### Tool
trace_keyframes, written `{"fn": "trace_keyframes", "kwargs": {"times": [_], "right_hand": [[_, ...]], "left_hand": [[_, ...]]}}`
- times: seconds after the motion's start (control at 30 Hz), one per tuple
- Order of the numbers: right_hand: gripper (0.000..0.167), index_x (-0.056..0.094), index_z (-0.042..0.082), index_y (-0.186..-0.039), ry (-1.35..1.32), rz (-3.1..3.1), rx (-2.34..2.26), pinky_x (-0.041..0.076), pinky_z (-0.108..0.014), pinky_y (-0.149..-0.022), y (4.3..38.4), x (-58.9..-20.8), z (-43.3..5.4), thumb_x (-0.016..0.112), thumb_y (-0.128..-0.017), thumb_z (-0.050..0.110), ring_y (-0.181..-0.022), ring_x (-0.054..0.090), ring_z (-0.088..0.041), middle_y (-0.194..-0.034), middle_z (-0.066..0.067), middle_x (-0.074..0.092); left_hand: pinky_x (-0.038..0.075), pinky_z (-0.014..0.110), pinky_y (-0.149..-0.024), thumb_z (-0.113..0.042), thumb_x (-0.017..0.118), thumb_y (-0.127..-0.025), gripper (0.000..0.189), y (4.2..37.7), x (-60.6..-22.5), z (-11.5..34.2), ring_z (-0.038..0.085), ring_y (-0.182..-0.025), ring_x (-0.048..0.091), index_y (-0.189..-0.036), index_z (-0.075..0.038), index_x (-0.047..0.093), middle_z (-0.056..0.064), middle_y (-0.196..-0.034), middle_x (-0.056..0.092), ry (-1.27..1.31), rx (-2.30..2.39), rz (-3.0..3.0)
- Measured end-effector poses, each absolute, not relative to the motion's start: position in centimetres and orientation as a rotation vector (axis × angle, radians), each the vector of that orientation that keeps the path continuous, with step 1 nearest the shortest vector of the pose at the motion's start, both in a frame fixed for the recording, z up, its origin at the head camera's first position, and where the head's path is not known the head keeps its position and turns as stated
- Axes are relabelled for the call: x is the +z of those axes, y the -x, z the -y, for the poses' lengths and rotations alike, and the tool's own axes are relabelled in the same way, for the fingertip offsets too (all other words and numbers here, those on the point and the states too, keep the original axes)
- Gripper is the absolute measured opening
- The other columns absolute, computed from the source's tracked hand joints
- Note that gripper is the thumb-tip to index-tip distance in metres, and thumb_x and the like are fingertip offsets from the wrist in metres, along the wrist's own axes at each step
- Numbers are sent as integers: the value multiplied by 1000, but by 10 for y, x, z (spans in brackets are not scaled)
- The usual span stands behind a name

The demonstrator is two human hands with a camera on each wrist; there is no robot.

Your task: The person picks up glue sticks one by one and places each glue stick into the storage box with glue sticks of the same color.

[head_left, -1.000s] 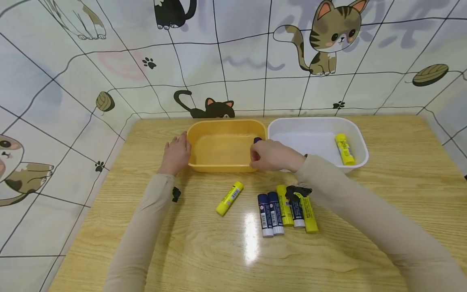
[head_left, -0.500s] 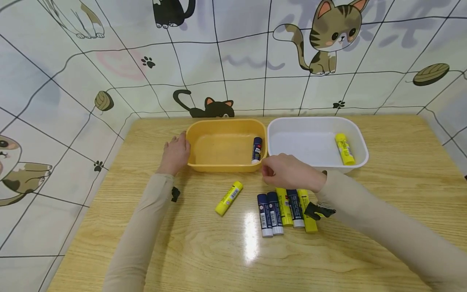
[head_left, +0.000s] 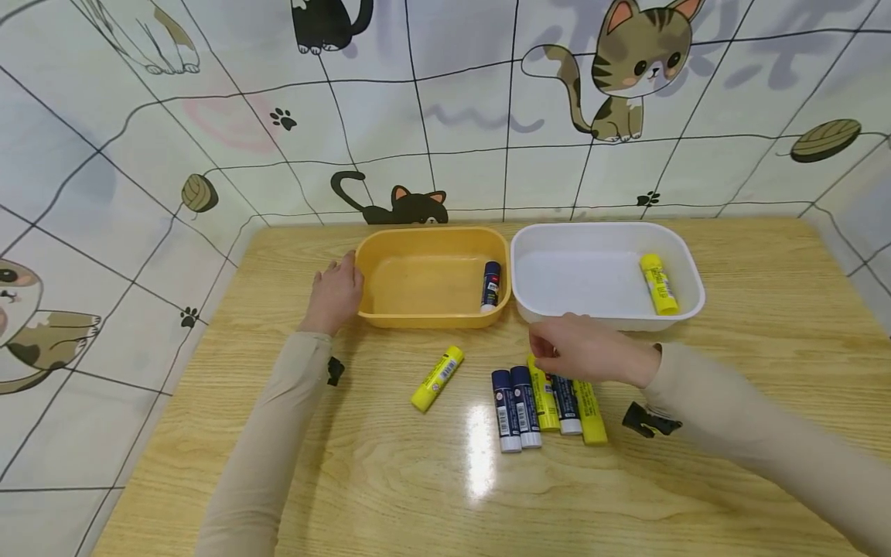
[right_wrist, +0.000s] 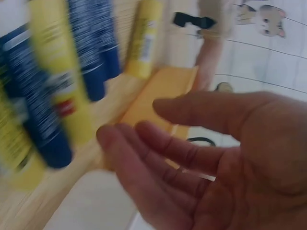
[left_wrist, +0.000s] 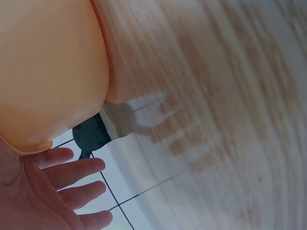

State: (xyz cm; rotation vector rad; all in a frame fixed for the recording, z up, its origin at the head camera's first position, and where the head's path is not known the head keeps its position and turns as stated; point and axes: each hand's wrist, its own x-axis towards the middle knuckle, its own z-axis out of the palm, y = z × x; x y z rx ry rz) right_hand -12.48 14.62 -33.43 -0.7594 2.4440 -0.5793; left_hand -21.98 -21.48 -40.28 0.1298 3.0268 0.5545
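My left hand (head_left: 336, 294) rests at the left end of the orange-yellow bin (head_left: 425, 321), touching its rim; the left wrist view shows its fingers (left_wrist: 76, 172) extended along the outside. A blue glue stick (head_left: 490, 286) lies inside that bin at its right end. My right hand (head_left: 592, 350), empty, hovers over the far ends of a row of glue sticks, in front of the white bin. Its fingers are loosely bent, with a gap to the thumb. In the row are blue glue sticks (head_left: 506, 410) and yellow glue sticks (head_left: 590, 414), some partly covered by the hand.
The white bin (head_left: 578, 309) stands right beside the orange-yellow one and holds a yellow glue stick (head_left: 658, 284). Another yellow glue stick (head_left: 437, 379) lies alone, slanted, on the wooden table (head_left: 390, 480). A cat-printed sheet (head_left: 473, 116) hangs behind the table.
My right hand has let go of the blue glue stick in the orange-yellow bin and moved right and toward me, over the row. The left hand has stayed at the bin.
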Motion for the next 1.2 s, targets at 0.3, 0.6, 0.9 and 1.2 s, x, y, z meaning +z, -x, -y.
{"fn": "trace_keyframes", "kwargs": {"times": [0.3, 0.6, 0.9, 1.2], "right_hand": [[16, 60, 13, -86, 922, -2378, -533, 47, -27, -66, 124, -348, -178, 70, -84, 1, -71, 51, -9, -79, 8, 57], [28, 64, 22, -91, 1147, -2387, -358, 51, -35, -78, 111, -362, -198, 75, -79, 0, -90, 51, -14, -98, 8, 58], [29, 71, 22, -96, 1310, -2412, -260, 51, -37, -83, 105, -369, -206, 79, -76, 2, -99, 54, -19, -106, 2, 63], [31, 71, 18, -100, 1377, -2443, -125, 52, -38, -81, 99, -375, -207, 83, -73, 8, -96, 54, -20, -106, -2, 61]], "left_hand": [[13, 64, -109, -19, 23, -104, 50, 220, -403, 214, 47, -136, 28, -148, 4, 26, 30, -141, 42, -130, 540, -3025], [12, 63, -109, -19, 23, -104, 49, 222, -404, 214, 47, -136, 28, -148, 4, 27, 29, -142, 42, -127, 546, -3031], [13, 64, -108, -19, 23, -104, 49, 221, -402, 213, 47, -135, 30, -148, 4, 26, 30, -139, 44, -125, 522, -3024], [13, 63, -109, -19, 24, -104, 49, 220, -401, 212, 47, -135, 28, -148, 4, 25, 31, -138, 46, -117, 521, -3013]]}}
